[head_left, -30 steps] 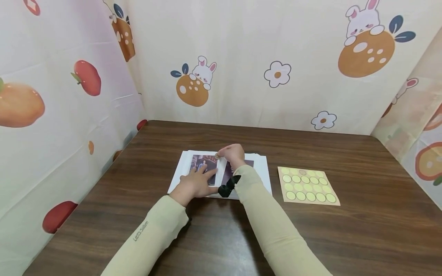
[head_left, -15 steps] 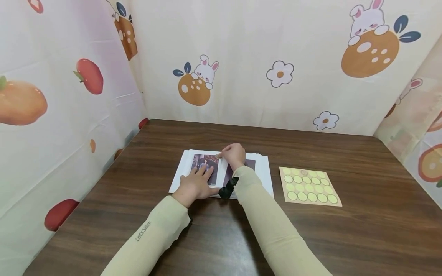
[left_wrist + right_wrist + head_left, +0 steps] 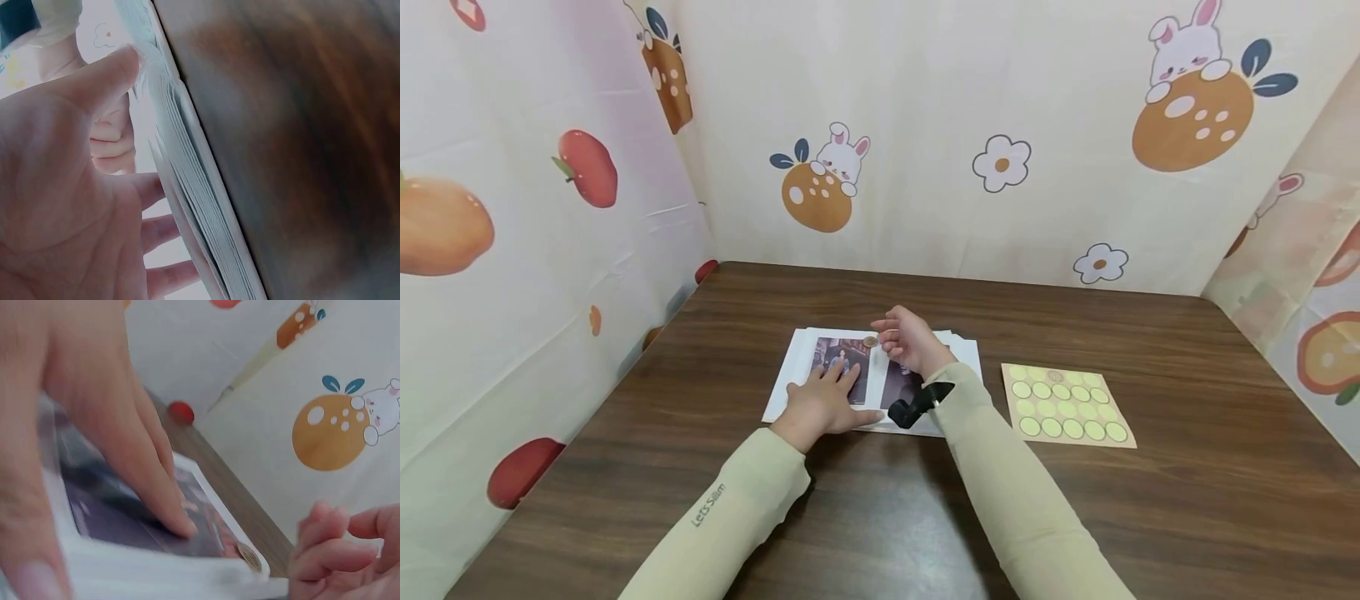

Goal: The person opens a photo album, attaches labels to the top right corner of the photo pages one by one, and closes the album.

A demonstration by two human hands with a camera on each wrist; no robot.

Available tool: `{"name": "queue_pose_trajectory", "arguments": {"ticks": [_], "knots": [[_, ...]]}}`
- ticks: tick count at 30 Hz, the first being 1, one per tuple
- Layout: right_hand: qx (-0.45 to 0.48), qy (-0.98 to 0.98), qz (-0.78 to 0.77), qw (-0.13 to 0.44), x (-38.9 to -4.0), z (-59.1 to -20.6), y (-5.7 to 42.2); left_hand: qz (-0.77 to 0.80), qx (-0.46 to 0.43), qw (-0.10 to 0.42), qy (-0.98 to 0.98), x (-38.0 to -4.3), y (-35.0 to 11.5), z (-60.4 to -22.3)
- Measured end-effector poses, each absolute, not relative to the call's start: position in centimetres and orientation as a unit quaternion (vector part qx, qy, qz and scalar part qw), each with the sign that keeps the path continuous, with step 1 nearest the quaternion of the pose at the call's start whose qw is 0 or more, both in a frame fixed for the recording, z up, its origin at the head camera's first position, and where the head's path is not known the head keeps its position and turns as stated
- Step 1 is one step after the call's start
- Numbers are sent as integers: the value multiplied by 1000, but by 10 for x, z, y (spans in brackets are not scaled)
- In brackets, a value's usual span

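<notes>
A thick book [image 3: 783, 383] with white pages lies open on the table, one dark photo on each page. My left hand [image 3: 822, 407] rests with spread fingers on the left photo [image 3: 844, 345], its thumb near the book's lower edge. A round brown sticker [image 3: 870, 342] sits at that photo's upper right corner; the right wrist view also shows the sticker [image 3: 249, 557], with fine lines on it. My right hand [image 3: 914, 340] hovers over the right photo [image 3: 896, 388], fingers loosely curled and holding nothing. The left wrist view shows the book's stacked page edges [image 3: 187, 169].
Right of the book lies a sheet [image 3: 1067, 406] with rows of round yellow stickers; one spot in its top row looks brownish. A black device [image 3: 919, 406] is strapped to the right wrist. A patterned curtain [image 3: 917, 217] stands behind the brown wooden table [image 3: 880, 517].
My right fingers, which held the round brown sticker at the photo's corner, have let go and drawn back to the right, turning upward. The sticker stays on the page. My left hand stays on the photo.
</notes>
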State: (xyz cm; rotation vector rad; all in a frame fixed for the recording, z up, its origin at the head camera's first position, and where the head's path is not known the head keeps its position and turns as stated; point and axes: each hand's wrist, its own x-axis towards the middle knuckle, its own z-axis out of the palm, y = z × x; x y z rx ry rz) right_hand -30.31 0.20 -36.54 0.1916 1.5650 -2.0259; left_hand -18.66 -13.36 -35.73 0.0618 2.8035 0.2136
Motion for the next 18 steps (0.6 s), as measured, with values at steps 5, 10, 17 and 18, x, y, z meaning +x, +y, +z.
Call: {"name": "queue_pose_trajectory", "arguments": {"ticks": [5, 10, 17, 18], "knots": [[72, 586, -728, 349, -297, -366, -3, 78, 21, 163, 983, -187, -134, -359], [67, 594, -707, 379, -294, -369, -6, 75, 19, 161, 984, -187, -134, -359], [55, 613, -690, 381, -295, -370, -5, 82, 19, 160, 983, -188, -133, -359], [57, 611, -690, 383, -296, -371, -5, 83, 19, 161, 983, -188, -133, -359]]}}
